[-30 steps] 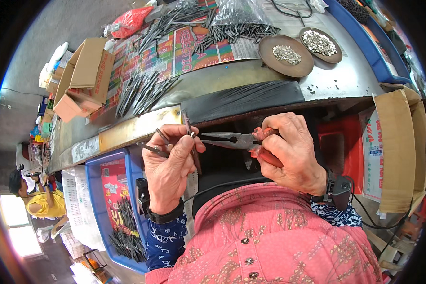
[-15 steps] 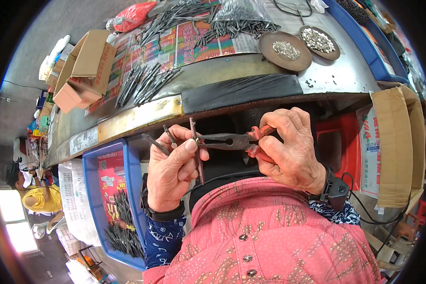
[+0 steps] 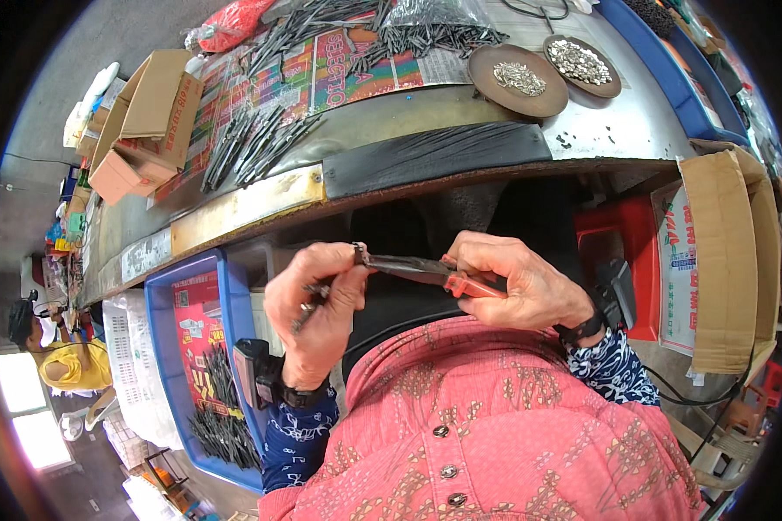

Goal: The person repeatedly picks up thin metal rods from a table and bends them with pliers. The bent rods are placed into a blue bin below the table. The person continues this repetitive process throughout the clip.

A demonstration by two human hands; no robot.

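Observation:
Over my lap, my right hand (image 3: 526,282) is closed around the red-orange handles of long-nosed pliers (image 3: 408,267). The dark jaws point left, seen nearly edge-on, and their tips meet the small metal end of a slim dark rod (image 3: 360,252). My left hand (image 3: 313,304) pinches that rod between thumb and forefinger; most of it is hidden by the fingers. Ends of other slim rods (image 3: 308,306) stick out between the curled fingers of the same hand. Whether the plier jaws are closed tight on the rod cannot be made out.
Ahead, the workbench (image 3: 365,139) bears loose dark rods (image 3: 256,148), two brown dishes (image 3: 520,82) of small metal parts and an open carton (image 3: 148,122). A blue tray (image 3: 156,339) holding dark rods stands left. Right are a red stool (image 3: 617,252) and a cardboard box (image 3: 730,260).
Both hands have rolled over, turning the pliers from flat to edge-on. The rod at the jaws stood upright with both ends showing; now mainly its metal end shows.

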